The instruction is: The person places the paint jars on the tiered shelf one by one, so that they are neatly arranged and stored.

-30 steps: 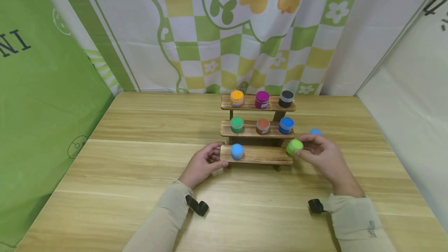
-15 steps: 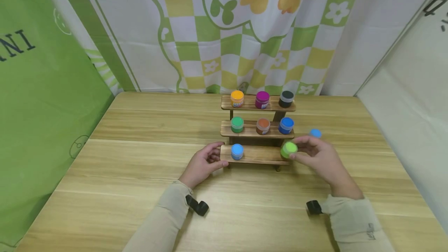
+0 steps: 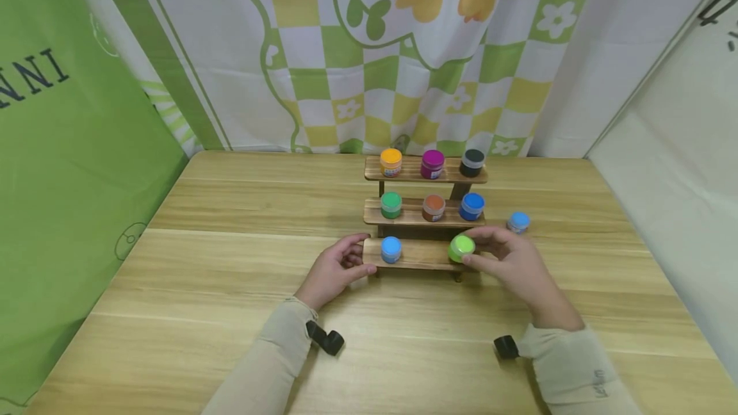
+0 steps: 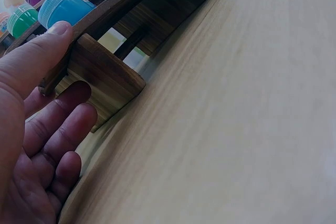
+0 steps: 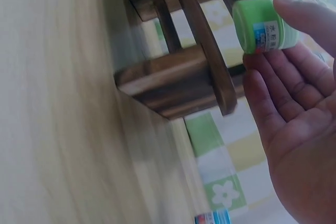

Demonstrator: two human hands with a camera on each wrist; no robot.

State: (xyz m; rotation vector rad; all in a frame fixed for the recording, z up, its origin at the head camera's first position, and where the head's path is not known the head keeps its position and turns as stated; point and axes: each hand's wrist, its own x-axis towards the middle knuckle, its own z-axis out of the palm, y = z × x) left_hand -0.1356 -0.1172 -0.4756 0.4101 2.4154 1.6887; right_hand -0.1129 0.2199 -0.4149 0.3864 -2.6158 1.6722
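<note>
A three-tier wooden display stand [image 3: 423, 255] stands on the table. My left hand [image 3: 337, 272] grips the left end of its lowest tier, thumb on the front edge in the left wrist view. Beside that thumb sits a light blue paint jar [image 3: 391, 250]. My right hand [image 3: 519, 268] pinches a light green paint jar [image 3: 461, 248] between thumb and fingers, over the right part of the lowest tier. In the right wrist view, a printed label shows on the side of this jar [image 5: 257, 27], which is held just above the plank.
Orange [image 3: 391, 162], purple [image 3: 432, 164] and black [image 3: 472, 163] jars line the top tier. Green [image 3: 391, 205], brown [image 3: 434, 207] and blue [image 3: 471, 207] jars fill the middle one. Another light blue jar [image 3: 518, 222] stands on the table right of the stand. A patterned curtain [image 3: 398, 101] hangs behind.
My right hand has carried the light green jar leftward, from beyond the lowest tier's right end to over the plank. The left hand has stayed in place.
</note>
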